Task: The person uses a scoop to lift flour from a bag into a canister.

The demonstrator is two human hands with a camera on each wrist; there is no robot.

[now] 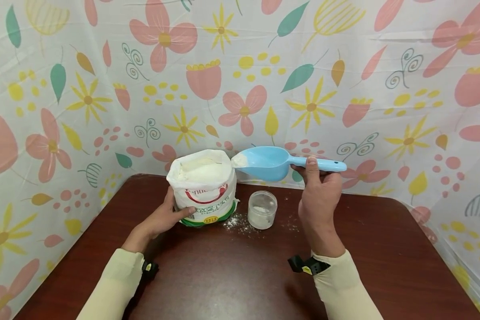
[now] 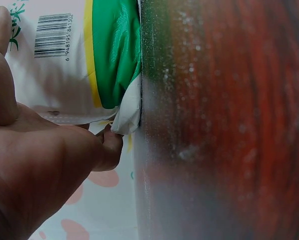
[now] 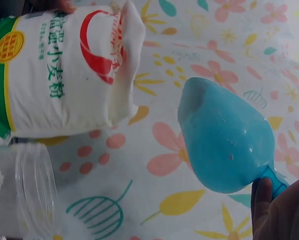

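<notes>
A white flour bag with a green base stands with its top gaping and white flour inside. My left hand holds the bag at its left side, thumb on the front; in the left wrist view the hand lies low against it, near the green base. My right hand grips the handle of a light blue scoop, raised beside the bag's mouth with a little flour at its tip. In the right wrist view the scoop's underside shows. Below it stands a clear jar partly filled with flour.
Spilled flour is scattered on the dark brown table around the jar. A flower-patterned curtain hangs along the table's back edge and both sides.
</notes>
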